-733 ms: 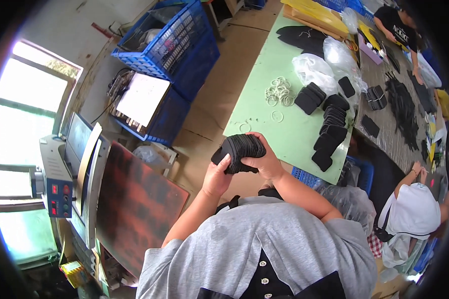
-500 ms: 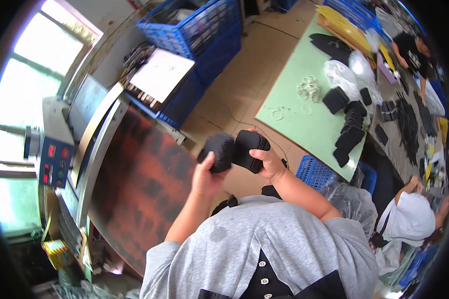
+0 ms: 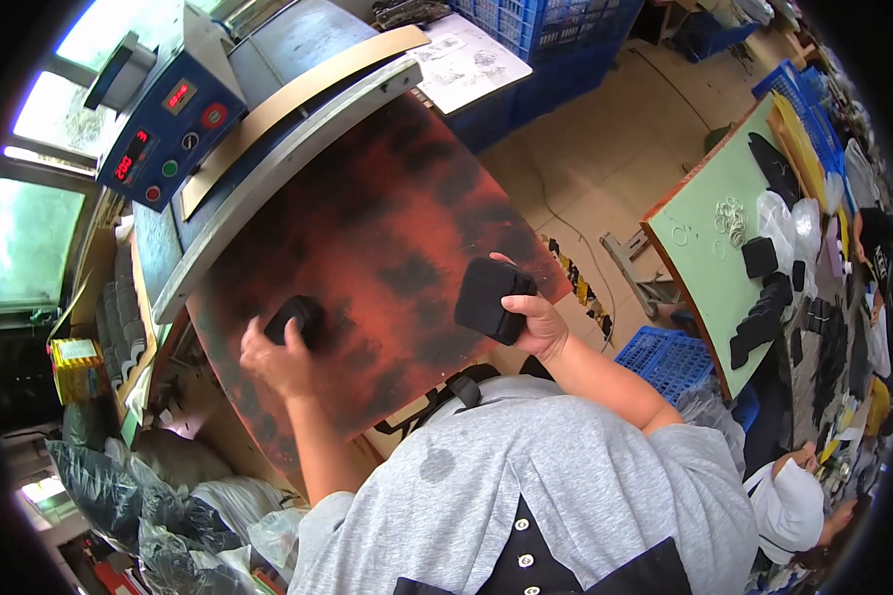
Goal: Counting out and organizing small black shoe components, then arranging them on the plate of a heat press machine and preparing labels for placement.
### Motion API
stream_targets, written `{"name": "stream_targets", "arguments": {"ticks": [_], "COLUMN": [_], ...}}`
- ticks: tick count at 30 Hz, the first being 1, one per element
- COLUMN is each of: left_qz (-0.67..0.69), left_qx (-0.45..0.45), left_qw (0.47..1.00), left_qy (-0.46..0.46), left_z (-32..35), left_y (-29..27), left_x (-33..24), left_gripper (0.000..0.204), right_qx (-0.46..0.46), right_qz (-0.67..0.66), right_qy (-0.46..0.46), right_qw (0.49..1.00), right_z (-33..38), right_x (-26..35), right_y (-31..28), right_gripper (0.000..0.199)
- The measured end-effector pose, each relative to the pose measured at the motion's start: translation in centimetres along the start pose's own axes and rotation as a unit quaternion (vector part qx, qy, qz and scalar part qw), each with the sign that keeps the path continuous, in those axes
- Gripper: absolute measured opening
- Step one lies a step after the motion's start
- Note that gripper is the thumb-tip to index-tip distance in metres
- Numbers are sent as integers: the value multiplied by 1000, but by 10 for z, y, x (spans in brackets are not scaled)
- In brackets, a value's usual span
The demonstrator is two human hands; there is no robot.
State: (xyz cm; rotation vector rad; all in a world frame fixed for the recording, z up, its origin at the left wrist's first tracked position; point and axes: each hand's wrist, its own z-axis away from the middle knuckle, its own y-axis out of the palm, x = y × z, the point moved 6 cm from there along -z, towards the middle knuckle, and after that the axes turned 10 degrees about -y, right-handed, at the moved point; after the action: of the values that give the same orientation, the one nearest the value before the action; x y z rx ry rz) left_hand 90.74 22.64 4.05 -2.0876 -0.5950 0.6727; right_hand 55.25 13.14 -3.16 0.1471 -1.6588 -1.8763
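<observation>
My right hand (image 3: 538,322) is closed around a thick stack of black, square pads with rounded corners (image 3: 490,300), thumb over its side edge. It is held up in front of my body, over the near right edge of the red-and-black work surface (image 3: 387,238). Farther left, my left hand (image 3: 278,359) reaches down at that surface. Its thumb and fingers are about a smaller black stack of pads (image 3: 306,315), which is low over or on the surface; whether it rests there I cannot tell.
A press-like machine with a blue control box (image 3: 174,129) and curved metal edge (image 3: 298,178) borders the surface. Right, a green table (image 3: 709,198) carries more black pads (image 3: 761,317) and pale rings (image 3: 731,220). Blue crates (image 3: 665,359) stand nearby. A person (image 3: 789,501) sits at right.
I have turned left toward the red-and-black surface. My hands, close together before, are now apart: the left has moved down and left with its pads, while the right still holds its stack.
</observation>
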Motion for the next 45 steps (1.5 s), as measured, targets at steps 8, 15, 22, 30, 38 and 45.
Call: {"name": "stream_targets", "arguments": {"ticks": [8, 15, 22, 30, 38, 45], "left_qz": [509, 452, 365, 269, 185, 362], "left_qx": [584, 549, 527, 411, 190, 669], "left_qw": [563, 686, 768, 867, 942, 644], "left_qy": [-287, -155, -22, 87, 204, -83], "left_z": [118, 49, 29, 29, 30, 122], "left_y": [67, 140, 181, 176, 114, 109], "left_x": [-150, -201, -259, -268, -284, -259], "left_gripper": [11, 14, 21, 29, 33, 27], "right_qx": [-17, -35, -92, -93, -94, -113], "right_qz": [25, -52, -48, -39, -36, 7], "right_qy": [-1, 0, -4, -5, -11, -46], "right_qw": [1000, 998, 995, 995, 995, 992], "right_z": [-20, 5, 24, 18, 8, 0], "right_x": [-22, 18, 43, 54, 56, 61], "right_y": [15, -16, -44, -49, -45, -47], "right_gripper": [69, 73, 73, 68, 66, 65]}}
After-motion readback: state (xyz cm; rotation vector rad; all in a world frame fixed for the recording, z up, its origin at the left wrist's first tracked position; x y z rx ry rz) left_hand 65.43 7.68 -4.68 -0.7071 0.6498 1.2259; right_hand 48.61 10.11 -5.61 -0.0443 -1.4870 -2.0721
